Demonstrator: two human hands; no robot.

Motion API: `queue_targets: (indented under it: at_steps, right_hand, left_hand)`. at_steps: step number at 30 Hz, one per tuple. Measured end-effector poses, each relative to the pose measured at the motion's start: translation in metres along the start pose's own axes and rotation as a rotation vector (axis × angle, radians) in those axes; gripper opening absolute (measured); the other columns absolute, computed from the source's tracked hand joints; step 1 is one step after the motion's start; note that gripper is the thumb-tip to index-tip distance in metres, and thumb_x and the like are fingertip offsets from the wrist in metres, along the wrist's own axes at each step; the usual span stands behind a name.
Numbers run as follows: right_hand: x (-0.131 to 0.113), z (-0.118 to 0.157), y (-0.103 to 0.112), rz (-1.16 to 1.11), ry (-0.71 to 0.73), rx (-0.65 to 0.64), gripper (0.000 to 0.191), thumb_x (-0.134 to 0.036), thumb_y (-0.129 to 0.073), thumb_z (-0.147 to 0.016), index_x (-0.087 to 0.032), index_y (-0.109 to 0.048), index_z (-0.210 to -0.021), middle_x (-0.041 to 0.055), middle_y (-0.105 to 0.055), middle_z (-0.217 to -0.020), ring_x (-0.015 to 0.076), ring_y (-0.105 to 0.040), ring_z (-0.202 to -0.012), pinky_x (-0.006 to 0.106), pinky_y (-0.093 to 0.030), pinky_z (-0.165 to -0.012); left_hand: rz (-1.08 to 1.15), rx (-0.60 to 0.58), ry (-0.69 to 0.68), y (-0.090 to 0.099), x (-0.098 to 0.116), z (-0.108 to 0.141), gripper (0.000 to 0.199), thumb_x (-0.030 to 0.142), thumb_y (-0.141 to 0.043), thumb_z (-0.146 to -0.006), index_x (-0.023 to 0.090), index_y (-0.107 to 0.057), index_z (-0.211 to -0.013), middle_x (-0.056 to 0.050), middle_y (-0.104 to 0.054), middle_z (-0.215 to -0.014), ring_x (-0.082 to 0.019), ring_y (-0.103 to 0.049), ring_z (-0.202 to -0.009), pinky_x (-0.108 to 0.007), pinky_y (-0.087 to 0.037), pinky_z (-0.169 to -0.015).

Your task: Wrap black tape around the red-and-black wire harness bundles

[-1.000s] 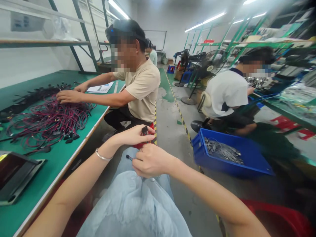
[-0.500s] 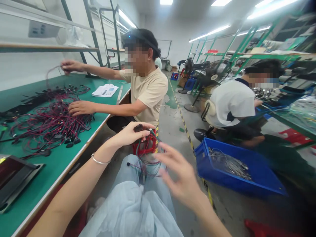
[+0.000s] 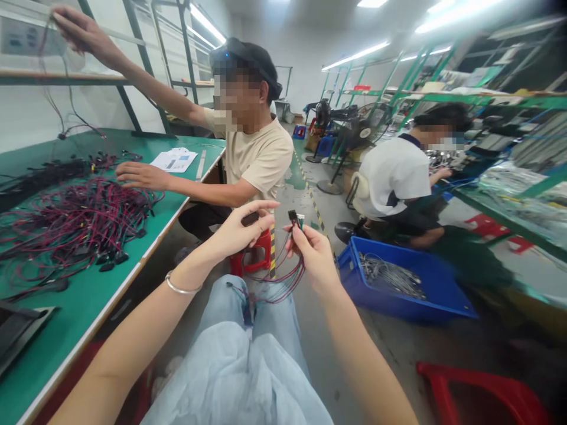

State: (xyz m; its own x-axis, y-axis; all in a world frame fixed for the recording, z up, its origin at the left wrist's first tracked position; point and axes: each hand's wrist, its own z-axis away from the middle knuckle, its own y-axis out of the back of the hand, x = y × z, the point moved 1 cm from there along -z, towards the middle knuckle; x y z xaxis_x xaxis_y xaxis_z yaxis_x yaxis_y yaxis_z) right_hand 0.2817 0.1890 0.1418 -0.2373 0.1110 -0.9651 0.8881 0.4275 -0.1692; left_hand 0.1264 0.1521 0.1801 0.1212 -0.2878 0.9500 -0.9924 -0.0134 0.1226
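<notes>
My right hand [image 3: 316, 252] pinches a wire harness [image 3: 297, 274] just below its black connector [image 3: 292, 216] and a small white-and-green connector [image 3: 301, 219], which stick up past the fingertips. Thin red and dark wires loop from there down over my knees, and a small black plug [image 3: 229, 284] hangs at one end. To the left, my left hand [image 3: 239, 231] is bent round a black connector [image 3: 250, 219], partly covered by the fingers. Whether its wires join those in my right hand is hidden.
On the green bench [image 3: 177, 203] at left lies a tangled heap of red and black cables [image 3: 97, 218]. A co-worker [image 3: 261, 150] there lifts a cable. A blue bin [image 3: 398, 301] of grey cables stands right, near another seated person [image 3: 392, 177]. Red stools [image 3: 478, 383] stand about.
My right hand has closed on the harness and its connectors, which were at my left hand. The co-worker at the bench has raised a cable higher. The view has shifted a little.
</notes>
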Motion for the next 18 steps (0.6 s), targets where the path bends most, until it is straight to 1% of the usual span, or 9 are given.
queue_targets:
  at_steps: [3, 5, 6, 9, 11, 12, 14, 16, 18]
  right_hand:
    - [-0.001, -0.005, 0.008, -0.062, -0.051, -0.001, 0.026, -0.039, -0.055, -0.073, -0.014, -0.06, -0.08, -0.0011, -0.057, -0.059, 0.0052, -0.051, -0.051, 0.017, -0.042, -0.052]
    - [0.002, -0.007, 0.008, -0.05, -0.077, -0.056, 0.029, -0.041, -0.053, -0.074, -0.014, -0.059, -0.082, -0.0001, -0.058, -0.06, 0.0054, -0.051, -0.049, 0.017, -0.041, -0.05]
    - [0.004, -0.007, 0.008, -0.042, -0.076, -0.074, 0.029, -0.041, -0.053, -0.074, -0.014, -0.058, -0.084, -0.0006, -0.057, -0.058, 0.0055, -0.05, -0.047, 0.017, -0.04, -0.048]
    - [0.009, -0.008, 0.005, 0.002, -0.033, -0.038, 0.031, -0.04, -0.054, -0.074, -0.017, -0.051, -0.094, -0.0047, -0.054, -0.049, 0.0068, -0.048, -0.041, 0.018, -0.037, -0.043]
    - [0.01, -0.008, 0.006, 0.052, -0.003, -0.01, 0.031, -0.04, -0.053, -0.074, -0.018, -0.047, -0.096, -0.0069, -0.051, -0.044, 0.0073, -0.047, -0.038, 0.017, -0.034, -0.041]
    - [0.01, -0.007, 0.007, 0.067, -0.001, -0.024, 0.03, -0.04, -0.052, -0.075, -0.019, -0.046, -0.096, -0.0073, -0.05, -0.042, 0.0072, -0.047, -0.037, 0.016, -0.033, -0.04]
    - [0.009, -0.005, 0.01, 0.072, -0.03, -0.108, 0.029, -0.04, -0.05, -0.076, -0.019, -0.047, -0.097, -0.0071, -0.051, -0.045, 0.0069, -0.048, -0.037, 0.016, -0.032, -0.039]
    - [0.007, -0.001, 0.015, 0.071, -0.084, -0.198, 0.031, -0.041, -0.048, -0.077, -0.02, -0.048, -0.1, -0.0057, -0.054, -0.054, 0.007, -0.051, -0.038, 0.016, -0.033, -0.038]
    - [0.005, 0.004, 0.019, 0.06, -0.131, -0.25, 0.035, -0.042, -0.047, -0.078, -0.022, -0.047, -0.106, -0.0045, -0.056, -0.06, 0.0079, -0.053, -0.041, 0.017, -0.034, -0.037]
  left_hand:
    - [0.121, 0.032, 0.021, -0.004, -0.005, 0.0, 0.032, 0.038, -0.051, -0.076, 0.018, -0.057, -0.101, 0.001, -0.048, -0.07, -0.001, -0.034, -0.042, -0.016, -0.029, -0.036]
    - [0.095, 0.001, 0.059, -0.01, -0.012, 0.0, 0.033, 0.038, -0.053, -0.075, 0.018, -0.057, -0.1, 0.003, -0.047, -0.066, -0.001, -0.032, -0.041, -0.016, -0.028, -0.036]
    - [0.057, -0.025, 0.063, -0.014, -0.017, 0.0, 0.033, 0.037, -0.055, -0.074, 0.018, -0.057, -0.101, 0.003, -0.048, -0.065, -0.001, -0.034, -0.042, -0.017, -0.03, -0.038]
    - [-0.043, -0.052, 0.012, -0.026, -0.03, -0.002, 0.041, 0.031, -0.06, -0.07, 0.018, -0.051, -0.107, 0.002, -0.053, -0.068, -0.006, -0.049, -0.056, -0.02, -0.042, -0.056]
    - [-0.084, -0.026, -0.012, -0.031, -0.036, -0.004, 0.048, 0.029, -0.06, -0.069, 0.018, -0.044, -0.114, 0.001, -0.057, -0.073, -0.01, -0.054, -0.068, -0.024, -0.045, -0.068]
    - [-0.104, -0.019, -0.012, -0.033, -0.038, -0.005, 0.048, 0.029, -0.06, -0.069, 0.018, -0.044, -0.114, 0.0, -0.058, -0.074, -0.011, -0.055, -0.071, -0.025, -0.045, -0.071]
    - [-0.133, -0.022, -0.001, -0.035, -0.039, -0.006, 0.04, 0.03, -0.059, -0.069, 0.017, -0.05, -0.106, 0.0, -0.058, -0.075, -0.011, -0.054, -0.07, -0.026, -0.044, -0.071]
    - [-0.132, -0.05, 0.007, -0.037, -0.038, -0.007, 0.028, 0.031, -0.059, -0.069, 0.014, -0.057, -0.091, -0.001, -0.057, -0.073, -0.011, -0.053, -0.069, -0.025, -0.043, -0.07]
    - [-0.106, -0.065, 0.005, -0.039, -0.036, -0.008, 0.022, 0.031, -0.058, -0.069, 0.012, -0.059, -0.08, -0.001, -0.057, -0.071, -0.011, -0.052, -0.067, -0.025, -0.043, -0.067]
